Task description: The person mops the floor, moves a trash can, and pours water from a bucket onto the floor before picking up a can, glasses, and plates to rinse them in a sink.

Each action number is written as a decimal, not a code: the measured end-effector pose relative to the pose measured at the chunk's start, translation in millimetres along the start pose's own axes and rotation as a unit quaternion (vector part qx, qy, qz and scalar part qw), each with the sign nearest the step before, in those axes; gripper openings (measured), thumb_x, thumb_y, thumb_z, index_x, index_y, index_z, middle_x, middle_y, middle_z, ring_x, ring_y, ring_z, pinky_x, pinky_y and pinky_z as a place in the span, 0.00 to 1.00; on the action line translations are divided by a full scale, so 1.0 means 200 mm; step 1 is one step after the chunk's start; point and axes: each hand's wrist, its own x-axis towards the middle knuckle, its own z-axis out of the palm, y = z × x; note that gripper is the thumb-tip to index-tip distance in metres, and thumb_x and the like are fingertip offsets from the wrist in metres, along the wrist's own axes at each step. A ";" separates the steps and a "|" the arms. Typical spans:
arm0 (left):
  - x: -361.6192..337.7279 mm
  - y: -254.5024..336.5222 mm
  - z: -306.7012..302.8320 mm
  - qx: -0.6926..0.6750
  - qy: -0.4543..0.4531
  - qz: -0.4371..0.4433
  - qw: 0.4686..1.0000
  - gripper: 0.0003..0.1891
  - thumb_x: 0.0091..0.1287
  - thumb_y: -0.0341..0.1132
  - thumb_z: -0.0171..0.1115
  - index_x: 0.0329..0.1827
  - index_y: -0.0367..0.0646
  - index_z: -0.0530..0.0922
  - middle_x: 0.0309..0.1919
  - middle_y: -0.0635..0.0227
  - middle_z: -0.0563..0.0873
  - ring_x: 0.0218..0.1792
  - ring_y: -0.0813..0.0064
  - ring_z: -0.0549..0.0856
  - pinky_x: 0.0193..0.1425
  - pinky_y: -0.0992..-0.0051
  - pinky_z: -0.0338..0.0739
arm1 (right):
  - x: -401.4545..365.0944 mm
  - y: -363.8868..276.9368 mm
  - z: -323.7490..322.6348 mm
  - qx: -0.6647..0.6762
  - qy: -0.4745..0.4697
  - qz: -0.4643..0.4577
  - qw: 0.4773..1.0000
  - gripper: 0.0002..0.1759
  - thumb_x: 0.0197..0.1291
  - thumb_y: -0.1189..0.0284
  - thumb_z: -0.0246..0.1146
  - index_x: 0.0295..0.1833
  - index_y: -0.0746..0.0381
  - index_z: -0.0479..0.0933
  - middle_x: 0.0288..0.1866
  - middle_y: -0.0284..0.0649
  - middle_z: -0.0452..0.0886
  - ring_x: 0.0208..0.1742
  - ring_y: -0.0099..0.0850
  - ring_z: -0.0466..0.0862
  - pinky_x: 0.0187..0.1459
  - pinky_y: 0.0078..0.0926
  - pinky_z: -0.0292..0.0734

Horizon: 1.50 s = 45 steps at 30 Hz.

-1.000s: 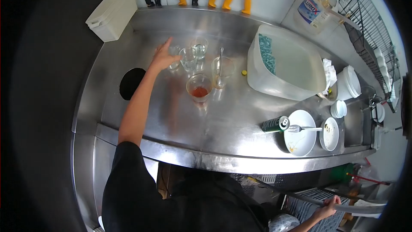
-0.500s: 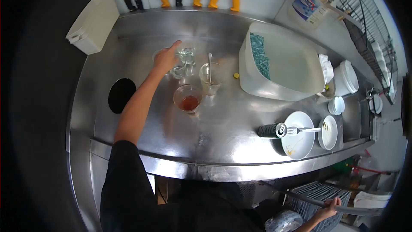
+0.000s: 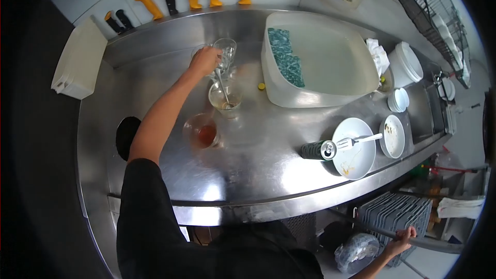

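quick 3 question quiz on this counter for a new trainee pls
1. True or false: the can lies on its side beside the large white plate.
2. What stands in the glass nearest the tub? A straw, B spoon, C knife.
3. Fill in: the left hand is at the small clear glasses; the right hand grips a grey ___ below the counter.
Key: 1 true; 2 B; 3 bar.
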 end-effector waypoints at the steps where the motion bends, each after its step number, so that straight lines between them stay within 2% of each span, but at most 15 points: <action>1: 0.05 0.03 0.01 -0.002 0.006 0.019 1.000 0.10 0.59 0.28 0.63 0.44 0.42 0.84 0.37 0.50 0.86 0.43 0.50 0.85 0.49 0.60 0.79 | 0.00 0.01 -0.02 -0.007 0.014 0.007 1.000 0.07 0.64 0.72 0.63 0.43 0.63 0.74 0.18 0.29 0.65 0.19 0.17 0.61 0.25 0.18 0.61; 6: 0.24 0.09 0.07 0.007 0.022 0.078 0.997 0.17 0.59 0.30 0.66 0.53 0.43 0.82 0.41 0.49 0.86 0.43 0.52 0.85 0.50 0.62 0.79 | -0.02 0.01 -0.06 0.019 0.002 0.011 1.000 0.06 0.65 0.73 0.62 0.43 0.63 0.74 0.19 0.28 0.65 0.20 0.17 0.62 0.26 0.20 0.63; 10: 0.16 0.10 -0.08 -0.098 0.055 0.048 0.992 0.22 0.62 0.33 0.66 0.61 0.46 0.77 0.46 0.53 0.86 0.43 0.62 0.85 0.50 0.67 0.78 | -0.02 0.01 -0.07 0.019 -0.001 0.012 1.000 0.07 0.65 0.73 0.61 0.44 0.64 0.74 0.19 0.29 0.65 0.21 0.18 0.63 0.27 0.20 0.63; 12: 0.02 0.05 -0.25 -0.161 0.042 0.000 0.986 0.25 0.63 0.35 0.67 0.65 0.48 0.75 0.45 0.57 0.85 0.42 0.69 0.84 0.50 0.70 0.78 | -0.01 0.00 -0.05 0.008 -0.002 0.011 1.000 0.07 0.65 0.73 0.62 0.44 0.64 0.74 0.19 0.29 0.65 0.21 0.18 0.64 0.27 0.20 0.63; 13: -0.12 0.06 -0.38 -0.196 -0.018 -0.036 0.980 0.27 0.63 0.35 0.68 0.67 0.49 0.74 0.45 0.61 0.84 0.43 0.72 0.83 0.51 0.72 0.77 | -0.02 -0.01 -0.04 -0.003 0.002 0.004 1.000 0.07 0.65 0.72 0.62 0.44 0.64 0.74 0.19 0.29 0.65 0.22 0.18 0.64 0.27 0.20 0.63; 14: -0.31 0.11 -0.52 -0.230 -0.072 -0.069 0.968 0.29 0.62 0.36 0.69 0.68 0.51 0.72 0.44 0.64 0.82 0.43 0.75 0.81 0.52 0.74 0.76 | -0.01 0.00 -0.01 -0.010 0.008 -0.007 1.000 0.07 0.65 0.72 0.62 0.44 0.64 0.74 0.19 0.30 0.65 0.22 0.18 0.64 0.28 0.20 0.63; 16: -0.74 0.29 -0.65 -0.232 -0.079 -0.093 0.965 0.36 0.59 0.37 0.72 0.72 0.54 0.68 0.47 0.65 0.79 0.46 0.76 0.79 0.54 0.75 0.74 | 0.02 0.02 -0.01 -0.002 -0.004 -0.010 1.000 0.08 0.65 0.72 0.62 0.43 0.65 0.75 0.19 0.30 0.66 0.22 0.19 0.65 0.28 0.20 0.63; 18: -0.99 0.46 -0.64 -0.151 -0.135 -0.144 0.969 0.41 0.56 0.36 0.73 0.74 0.56 0.64 0.53 0.64 0.77 0.48 0.74 0.79 0.55 0.74 0.74 | 0.02 0.03 0.02 0.001 -0.002 -0.012 1.000 0.08 0.65 0.71 0.62 0.43 0.65 0.75 0.19 0.30 0.66 0.22 0.18 0.66 0.27 0.19 0.63; 20: -1.10 0.49 -0.46 -0.152 -0.096 -0.077 0.981 0.40 0.58 0.33 0.70 0.74 0.57 0.63 0.50 0.61 0.79 0.47 0.69 0.80 0.55 0.70 0.75 | 0.05 0.04 0.06 0.005 -0.003 -0.010 1.000 0.08 0.65 0.72 0.63 0.43 0.65 0.75 0.19 0.30 0.66 0.22 0.18 0.66 0.26 0.19 0.62; 23: -1.04 0.52 -0.34 -0.088 -0.042 -0.109 0.989 0.36 0.60 0.28 0.64 0.73 0.58 0.64 0.48 0.58 0.81 0.47 0.58 0.81 0.54 0.62 0.77 | 0.08 0.04 0.16 -0.026 -0.021 -0.024 0.999 0.07 0.64 0.72 0.63 0.43 0.65 0.76 0.19 0.29 0.67 0.22 0.18 0.65 0.25 0.18 0.61; 29: -0.89 0.47 -0.24 -0.042 -0.037 0.005 0.998 0.21 0.63 0.22 0.59 0.59 0.46 0.77 0.47 0.55 0.84 0.48 0.53 0.83 0.51 0.61 0.76 | 0.06 0.04 0.17 0.010 -0.034 -0.028 0.999 0.09 0.64 0.70 0.64 0.43 0.66 0.76 0.19 0.30 0.68 0.21 0.18 0.65 0.25 0.17 0.58; 32: -0.84 0.50 -0.28 -0.051 -0.060 -0.016 0.997 0.17 0.59 0.18 0.58 0.50 0.40 0.80 0.47 0.51 0.83 0.47 0.51 0.83 0.50 0.61 0.76 | 0.06 0.04 0.11 -0.005 -0.012 -0.020 1.000 0.07 0.65 0.73 0.63 0.42 0.66 0.75 0.18 0.30 0.67 0.21 0.18 0.65 0.25 0.18 0.61; 35: -0.83 0.45 -0.23 -0.054 0.014 -0.018 0.998 0.18 0.55 0.16 0.57 0.48 0.38 0.81 0.44 0.50 0.84 0.45 0.50 0.84 0.49 0.61 0.77 | 0.05 0.04 0.04 0.005 -0.002 -0.030 1.000 0.07 0.65 0.72 0.63 0.42 0.66 0.75 0.18 0.31 0.68 0.21 0.18 0.66 0.24 0.18 0.61; 38: -0.80 0.36 -0.21 -0.045 0.072 -0.033 0.996 0.11 0.57 0.23 0.60 0.43 0.38 0.82 0.38 0.48 0.85 0.41 0.50 0.85 0.47 0.58 0.78 | 0.02 0.06 -0.05 -0.011 0.023 -0.026 0.999 0.09 0.64 0.71 0.64 0.43 0.65 0.75 0.19 0.31 0.69 0.22 0.18 0.68 0.26 0.17 0.61; 45: -0.50 0.11 -0.23 0.055 0.140 -0.120 0.981 0.06 0.57 0.27 0.61 0.36 0.38 0.82 0.35 0.49 0.86 0.41 0.46 0.84 0.45 0.56 0.79 | -0.06 0.00 -0.14 0.031 0.048 -0.009 0.998 0.10 0.64 0.71 0.64 0.43 0.66 0.75 0.19 0.31 0.68 0.21 0.19 0.67 0.27 0.18 0.62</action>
